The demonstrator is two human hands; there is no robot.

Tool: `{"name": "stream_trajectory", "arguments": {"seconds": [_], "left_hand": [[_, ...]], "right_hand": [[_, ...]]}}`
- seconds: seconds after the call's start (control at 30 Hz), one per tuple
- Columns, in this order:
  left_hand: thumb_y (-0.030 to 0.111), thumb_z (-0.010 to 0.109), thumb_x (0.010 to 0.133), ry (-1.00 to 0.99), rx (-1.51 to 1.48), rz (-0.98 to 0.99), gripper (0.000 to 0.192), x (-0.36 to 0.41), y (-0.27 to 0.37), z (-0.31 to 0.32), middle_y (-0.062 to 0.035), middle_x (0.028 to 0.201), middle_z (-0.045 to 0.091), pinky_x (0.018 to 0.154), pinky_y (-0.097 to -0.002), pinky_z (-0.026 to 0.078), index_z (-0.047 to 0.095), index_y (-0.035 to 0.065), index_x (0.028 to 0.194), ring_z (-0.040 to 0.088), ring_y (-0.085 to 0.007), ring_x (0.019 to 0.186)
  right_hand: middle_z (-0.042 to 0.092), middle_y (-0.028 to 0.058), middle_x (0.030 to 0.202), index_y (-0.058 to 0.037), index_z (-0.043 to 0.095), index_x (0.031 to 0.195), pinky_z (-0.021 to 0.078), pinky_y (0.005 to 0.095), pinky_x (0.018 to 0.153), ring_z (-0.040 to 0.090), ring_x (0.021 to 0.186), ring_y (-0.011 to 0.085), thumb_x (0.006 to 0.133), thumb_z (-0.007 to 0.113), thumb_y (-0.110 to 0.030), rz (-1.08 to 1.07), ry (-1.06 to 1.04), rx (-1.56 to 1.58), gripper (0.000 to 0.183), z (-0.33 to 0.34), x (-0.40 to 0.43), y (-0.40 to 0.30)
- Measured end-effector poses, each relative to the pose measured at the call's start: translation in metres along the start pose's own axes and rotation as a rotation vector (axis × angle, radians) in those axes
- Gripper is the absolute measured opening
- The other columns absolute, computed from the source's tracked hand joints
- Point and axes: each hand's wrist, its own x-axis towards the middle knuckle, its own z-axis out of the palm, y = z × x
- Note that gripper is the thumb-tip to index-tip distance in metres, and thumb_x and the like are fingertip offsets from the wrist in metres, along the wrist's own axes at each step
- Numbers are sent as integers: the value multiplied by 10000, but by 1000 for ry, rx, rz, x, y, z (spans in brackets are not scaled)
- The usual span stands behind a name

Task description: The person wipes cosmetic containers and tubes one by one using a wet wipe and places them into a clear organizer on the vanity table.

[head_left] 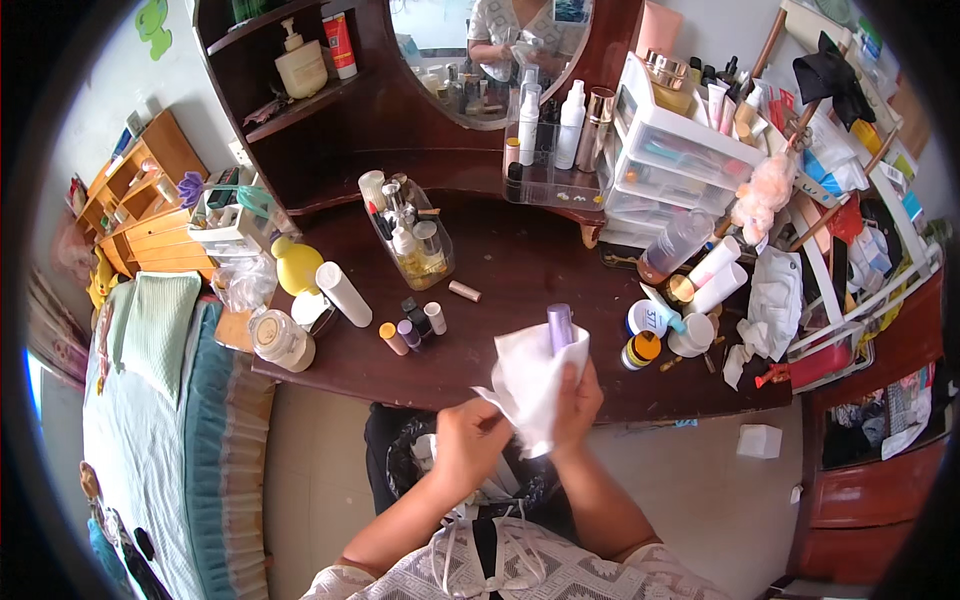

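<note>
My right hand (pixel 577 405) holds a purple-capped bottle (pixel 559 328) upright, wrapped in a white tissue (pixel 529 367). At the tissue's lower left edge, my left hand (pixel 471 442) pinches the sheet between thumb and fingers. Most of the bottle's body is hidden by the tissue. Several small lipstick-like tubes (pixel 409 334) stand on the dark wooden dressing table (pixel 502 255) to the left, and a pinkish tube (pixel 465 291) lies behind them. Further back, a clear organizer (pixel 442 255) holds cosmetics.
Jars (pixel 643 319) and bottles crowd the table's right side, beside a white drawer unit (pixel 675 150). A white cylinder (pixel 343 294) and a lidded jar (pixel 282 341) stand at left. Below the table edge, a black-lined bin (pixel 401 457) is near my lap.
</note>
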Motion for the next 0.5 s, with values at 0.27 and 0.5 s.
{"name": "stream_trajectory", "arguments": {"seconds": [0.27,0.5], "left_hand": [[53,619,790,78,149,455,210,52,50,-19,-59,784,590,616,-237,450,593,-8,989,545,-129,644],[74,660,728,-1,389,717,223,87,54,-10,-106,797,586,589,-301,469,619,15,940,581,-253,649]], "right_hand": [[534,108,948,-49,469,1084,446,312,770,539,872,226,820,555,-278,-313,-197,-495,360,-16,13,18],[563,107,926,-34,516,984,489,293,620,573,803,182,867,466,-250,293,161,707,252,2,53,29]]}}
